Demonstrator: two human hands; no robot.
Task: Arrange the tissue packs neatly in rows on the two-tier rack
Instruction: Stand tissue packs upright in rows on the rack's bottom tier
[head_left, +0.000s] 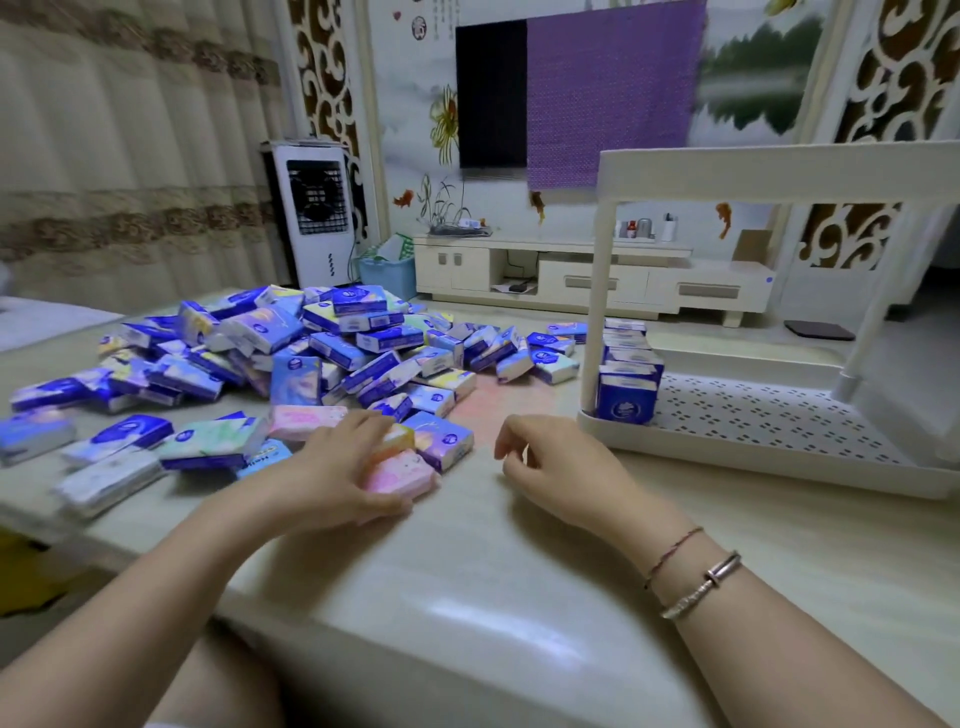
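Fingers (387, 504) of the left hand (332, 473) curl around a pink tissue pack (400, 470) on the table (467, 571); the right hand (550, 467) hangs loosely curled, holding nothing. Behind lies a heap of packs (311, 353). One row of packs (626, 374) stands on the rack (779, 457) lower tier, right.

1. Your left hand (340, 467) covers part of the pink pack (402, 475).
2. The rack (779, 176) is cut off at the right edge.
3. The far packs in the pile (311, 343) look blurry.
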